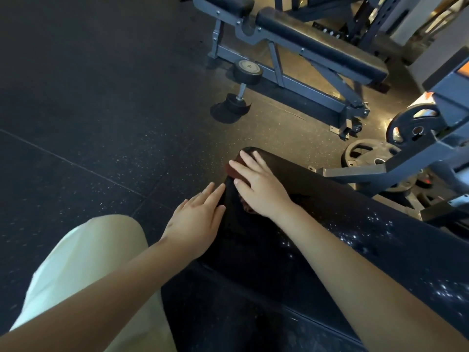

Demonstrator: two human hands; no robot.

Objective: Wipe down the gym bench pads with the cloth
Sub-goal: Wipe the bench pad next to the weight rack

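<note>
A long black bench pad (330,224) runs from the lower right up to a rounded end at the centre. My right hand (256,185) lies flat near that end and presses a dark red cloth (232,171) onto the pad; only a strip of cloth shows past the fingers and a bit under the wrist. My left hand (196,222) rests flat against the pad's left side edge, fingers together and pointing up, holding nothing. Small bright specks dot the pad's right part.
Another adjustable bench (317,44) with a grey steel frame stands at the top. A dumbbell (241,85) is propped on the rubber floor beside it. Weight plates (368,153) and a machine frame (431,148) crowd the right. My pale trouser leg (83,270) is at lower left.
</note>
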